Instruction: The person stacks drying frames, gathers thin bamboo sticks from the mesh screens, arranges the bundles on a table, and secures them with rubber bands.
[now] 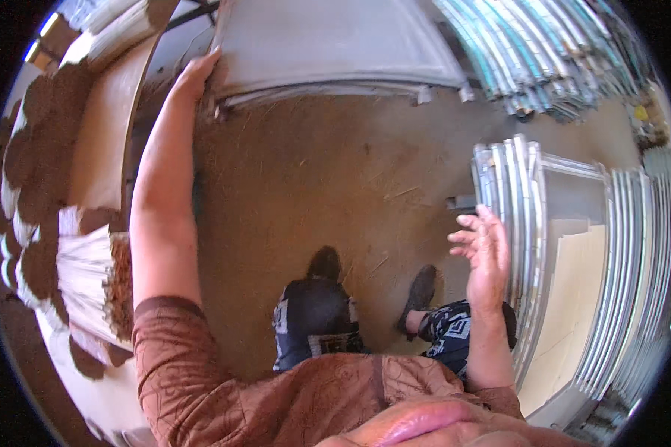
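My left arm stretches far forward, and my left hand (198, 73) is closed on the left edge of a large, pale grey framed panel (335, 41). Some of its fingers are hidden behind that edge. Below the panel's near edge, more frame bars show, so at least one other frame seems to lie against it. My right hand (486, 257) is raised on the right with its fingers apart and nothing in it. It is nearest to a row of upright, silvery frames (508, 179); whether it touches them I cannot tell.
More frames with white and teal edges (518, 56) stand at the far right. Beside my right arm, a tan sheet (570, 287) leans among grey frames (622, 276). Stacked pale sheets (89, 272) and a tan board (112, 127) line the left. My feet are on a brown floor (298, 179).
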